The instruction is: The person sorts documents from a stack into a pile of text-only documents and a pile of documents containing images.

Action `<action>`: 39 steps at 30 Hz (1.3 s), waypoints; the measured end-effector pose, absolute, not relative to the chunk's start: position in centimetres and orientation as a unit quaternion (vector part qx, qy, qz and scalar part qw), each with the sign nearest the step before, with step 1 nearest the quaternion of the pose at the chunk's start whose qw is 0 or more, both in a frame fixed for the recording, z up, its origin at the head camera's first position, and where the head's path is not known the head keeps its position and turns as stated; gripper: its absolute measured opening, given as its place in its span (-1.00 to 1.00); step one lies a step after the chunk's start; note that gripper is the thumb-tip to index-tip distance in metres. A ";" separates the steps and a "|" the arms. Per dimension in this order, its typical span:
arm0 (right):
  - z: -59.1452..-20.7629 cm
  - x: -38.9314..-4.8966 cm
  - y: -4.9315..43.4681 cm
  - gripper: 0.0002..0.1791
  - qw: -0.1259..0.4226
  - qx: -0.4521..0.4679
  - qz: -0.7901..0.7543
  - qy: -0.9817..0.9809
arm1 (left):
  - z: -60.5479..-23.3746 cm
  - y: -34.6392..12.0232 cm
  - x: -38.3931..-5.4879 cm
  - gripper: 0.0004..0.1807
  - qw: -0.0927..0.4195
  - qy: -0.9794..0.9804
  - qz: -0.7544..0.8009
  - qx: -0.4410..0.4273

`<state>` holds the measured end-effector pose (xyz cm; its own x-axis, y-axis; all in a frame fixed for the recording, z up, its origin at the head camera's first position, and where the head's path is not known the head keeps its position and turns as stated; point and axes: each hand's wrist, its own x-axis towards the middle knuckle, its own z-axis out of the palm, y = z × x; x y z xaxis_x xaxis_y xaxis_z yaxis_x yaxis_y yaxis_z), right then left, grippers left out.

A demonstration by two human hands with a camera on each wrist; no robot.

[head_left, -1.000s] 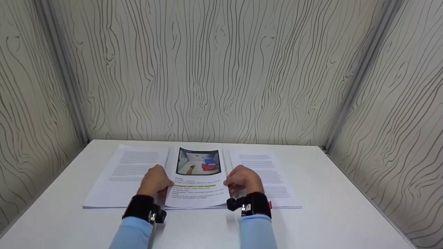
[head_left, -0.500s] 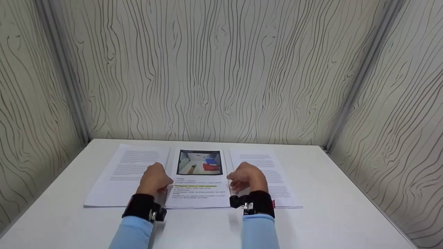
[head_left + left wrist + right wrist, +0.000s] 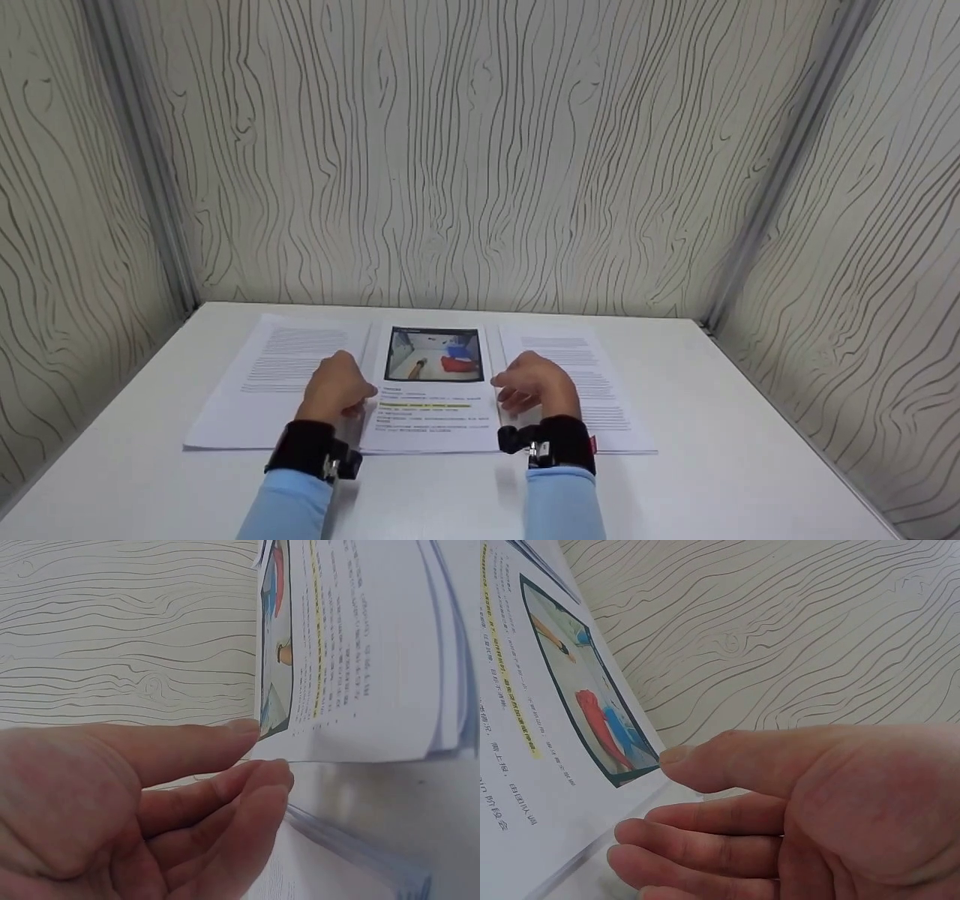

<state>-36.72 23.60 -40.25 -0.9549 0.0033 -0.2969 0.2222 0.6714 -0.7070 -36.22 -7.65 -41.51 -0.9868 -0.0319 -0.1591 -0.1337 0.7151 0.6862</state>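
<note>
Top sheet (image 3: 431, 441): bowed upward a second ago, now laid flatter on the middle stack, between the hands on the white table (image 3: 420, 495).
Right hand (image 3: 536, 386): shifted slightly outward; thumb and fingers held well apart, nothing seen gripped.
Left hand (image 3: 334, 390): kept nearly in place; fingers loosely bent, a gap left to the thumb; contact with the sheet cannot be told.
Paper stacks: three, set side by side.
Print on sheet: one picture (image 3: 435, 355), one yellow-highlighted line (image 3: 424, 406).
Wristbands: two, black.

Middle paper stack (image 3: 420, 443), photo (image 3: 434, 354) above highlighted text (image 3: 424, 406)
</note>
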 end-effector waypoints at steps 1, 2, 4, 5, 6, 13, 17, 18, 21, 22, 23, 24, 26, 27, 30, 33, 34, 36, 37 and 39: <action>-40.2 -36.7 23.5 -0.67 0.136 0.060 -0.401 0.904 | -41.4 -7.7 -36.2 -0.76 0.067 0.923 0.376 -0.044; -40.1 -36.8 23.5 -0.67 0.134 0.058 -0.402 0.904 | -41.3 -7.7 -36.2 -0.78 0.065 0.923 0.376 -0.044; -39.9 -36.8 23.2 -0.67 0.130 0.048 -0.406 0.903 | -41.1 -7.9 -36.2 -0.81 0.061 0.923 0.377 -0.042; -39.8 -36.8 23.1 -0.67 0.127 0.044 -0.410 0.902 | -40.9 -8.0 -36.2 -0.81 0.058 0.923 0.378 -0.041; -39.6 -36.7 22.9 -0.67 0.124 0.040 -0.416 0.900 | -40.8 -8.2 -36.2 -0.80 0.055 0.923 0.380 -0.039; -38.0 -36.7 21.0 -0.71 0.084 -0.023 -0.464 0.881 | -38.6 -10.5 -35.9 -0.66 0.033 0.922 0.386 -0.008; -36.8 -36.5 18.7 -0.77 0.047 -0.067 -0.494 0.866 | -37.2 -13.5 -35.4 -0.67 -0.011 0.920 0.392 0.021; -36.5 -36.3 17.9 -0.78 0.042 -0.075 -0.504 0.859 | -36.9 -14.5 -35.3 -0.67 -0.027 0.918 0.395 0.026; -36.0 -36.0 14.9 -0.79 0.038 -0.096 -0.533 0.840 | -36.8 -17.9 -34.7 -0.66 -0.076 0.911 0.404 0.027; -35.9 -35.9 13.8 -0.79 0.040 -0.103 -0.544 0.832 | -36.9 -19.1 -34.6 -0.65 -0.086 0.908 0.409 0.018; -36.0 -35.8 12.7 -0.79 0.045 -0.110 -0.554 0.824 | -37.2 -20.2 -34.4 -0.63 -0.094 0.905 0.415 0.003; -36.2 -35.7 11.6 -0.80 0.049 -0.119 -0.558 0.820 | -37.5 -21.2 -34.3 -0.61 -0.100 0.900 0.423 -0.016; -36.7 -35.6 9.4 -0.82 0.056 -0.135 -0.556 0.818 | -38.4 -23.1 -34.1 -0.58 -0.105 0.888 0.443 -0.061; -37.0 -35.4 8.4 -0.84 0.060 -0.140 -0.554 0.819 | -38.9 -23.8 -34.0 -0.56 -0.104 0.881 0.453 -0.088; -38.4 -35.1 5.7 -0.85 0.073 -0.146 -0.527 0.834 | -40.5 -25.5 -33.9 -0.54 -0.103 0.861 0.471 -0.161; -39.8 -34.6 3.8 -0.84 0.080 -0.134 -0.482 0.862 | -41.8 -26.2 -33.7 -0.53 -0.094 0.855 0.466 -0.209; -40.3 -34.5 3.3 -0.82 0.080 -0.130 -0.464 0.872 | -42.2 -26.3 -33.7 -0.53 -0.091 0.855 0.461 -0.218; -41.0 -34.2 2.6 -0.79 0.080 -0.119 -0.434 0.890 | -42.9 -26.3 -33.7 -0.52 -0.086 0.860 0.449 -0.226; -41.2 -34.1 2.4 -0.77 0.080 -0.114 -0.421 0.896 | -43.2 -26.2 -33.8 -0.52 -0.083 0.864 0.441 -0.226; -41.5 -34.0 2.0 -0.72 0.079 -0.108 -0.405 0.904 | -43.7 -26.2 -33.9 -0.52 -0.079 0.874 0.425 -0.222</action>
<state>-34.01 2.04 -41.53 -0.9641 -0.2597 -0.0548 -0.1321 0.6484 -0.7497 -33.91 -26.18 -43.66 -0.8886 -0.4558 -0.0510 -0.3219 0.5405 0.7773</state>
